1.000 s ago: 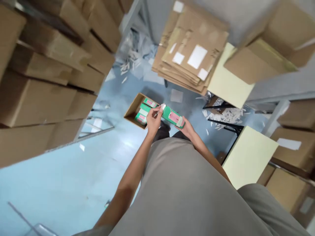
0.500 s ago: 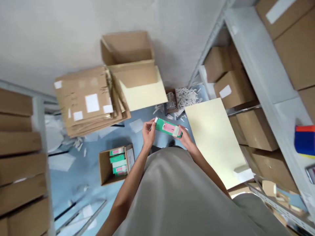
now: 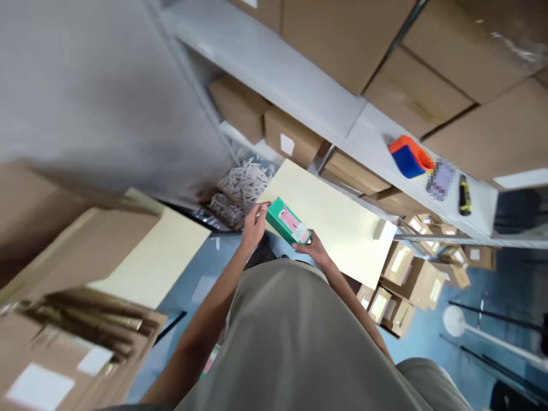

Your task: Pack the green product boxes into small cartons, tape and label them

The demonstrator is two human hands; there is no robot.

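Observation:
A slim green carton [image 3: 286, 221] with a pink picture on its face is held tilted in front of my body. My right hand [image 3: 312, 248] grips its lower right end, with the thumb along the near side. At the carton's upper left end is my left hand [image 3: 255, 227], its fingers pinched together against the edge. Beneath and beyond the carton lies a pale yellow tabletop [image 3: 329, 214]. More green and pink packaging [image 3: 209, 361] shows below my left forearm, mostly hidden by my arm and shirt.
Shelving [image 3: 274, 60] with cardboard boxes runs along the far right, bearing a blue and orange holder [image 3: 409, 157] and a black and yellow cutter [image 3: 464, 195]. White paper strips [image 3: 246, 180] litter the floor. Flattened cartons [image 3: 77, 342] stand at left, and small open boxes [image 3: 398, 285] at right.
My view and body have turned right, bringing the yellow tabletop under the carton. The carton is rolled so more of its side shows, and the white bit at its left end is out of sight.

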